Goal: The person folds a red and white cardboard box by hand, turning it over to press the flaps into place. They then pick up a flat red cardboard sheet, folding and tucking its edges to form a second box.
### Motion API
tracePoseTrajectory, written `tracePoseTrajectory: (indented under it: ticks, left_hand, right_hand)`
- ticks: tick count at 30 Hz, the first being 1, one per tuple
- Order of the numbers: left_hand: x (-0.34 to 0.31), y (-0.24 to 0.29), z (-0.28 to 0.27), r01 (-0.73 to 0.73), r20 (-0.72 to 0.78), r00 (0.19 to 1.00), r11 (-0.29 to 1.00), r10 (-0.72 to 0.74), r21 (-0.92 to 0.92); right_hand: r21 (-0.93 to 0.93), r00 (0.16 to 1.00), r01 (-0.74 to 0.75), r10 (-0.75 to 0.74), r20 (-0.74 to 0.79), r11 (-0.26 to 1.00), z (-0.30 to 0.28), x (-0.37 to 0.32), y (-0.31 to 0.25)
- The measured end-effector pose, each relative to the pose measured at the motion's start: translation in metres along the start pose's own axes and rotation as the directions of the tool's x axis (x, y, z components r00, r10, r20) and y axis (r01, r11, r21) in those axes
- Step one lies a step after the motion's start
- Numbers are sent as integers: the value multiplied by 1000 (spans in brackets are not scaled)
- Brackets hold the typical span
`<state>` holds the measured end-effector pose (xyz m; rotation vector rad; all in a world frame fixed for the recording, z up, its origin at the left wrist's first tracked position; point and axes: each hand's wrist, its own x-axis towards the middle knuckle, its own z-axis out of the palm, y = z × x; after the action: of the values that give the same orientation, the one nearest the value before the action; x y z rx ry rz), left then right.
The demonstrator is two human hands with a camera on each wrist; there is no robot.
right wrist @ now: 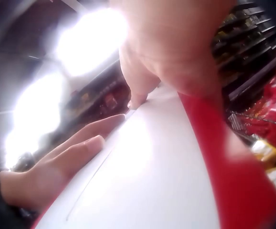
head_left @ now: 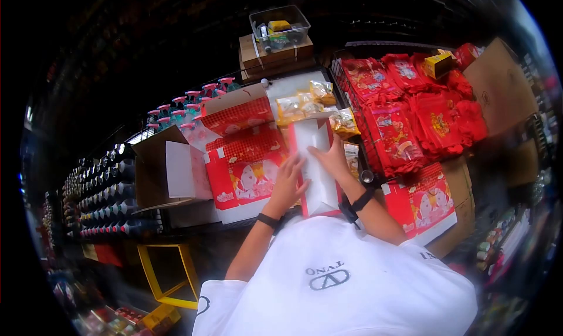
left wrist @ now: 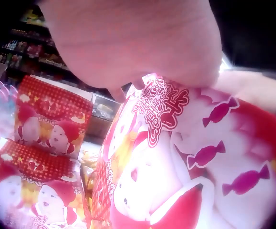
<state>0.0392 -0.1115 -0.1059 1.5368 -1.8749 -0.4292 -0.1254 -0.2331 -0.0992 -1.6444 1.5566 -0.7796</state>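
A red and white cardboard gift box stands in front of the person, its white flaps folded over the top. My left hand rests on its left edge, fingers stretched over the white flap. From the other side, my right hand grips the far right edge, thumb lying on the white surface. Candies and a cartoon child are printed on the box side in the left wrist view. The right wrist view has the left hand flat along the white top, while the right-hand fingers over the red side are partly hidden.
Left of the box lie flat red printed cartons and an open brown carton. Yellow snack packs sit behind it. A wire basket of red bags stands right, bottles left, and a clear bin at the back.
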Motion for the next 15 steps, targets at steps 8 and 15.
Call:
tracePoseTrajectory:
  ticks: [8, 15]
  left_hand:
    - [56, -5, -12, -60, -241, 969, 998, 52, -28]
    - [146, -5, -21, -125, -127, 987, 956, 94, -266]
  right_hand:
    - [247, 987, 158, -155, -33, 956, 14, 7, 29]
    - [169, 950, 313, -305, -72, 935, 11, 1, 18]
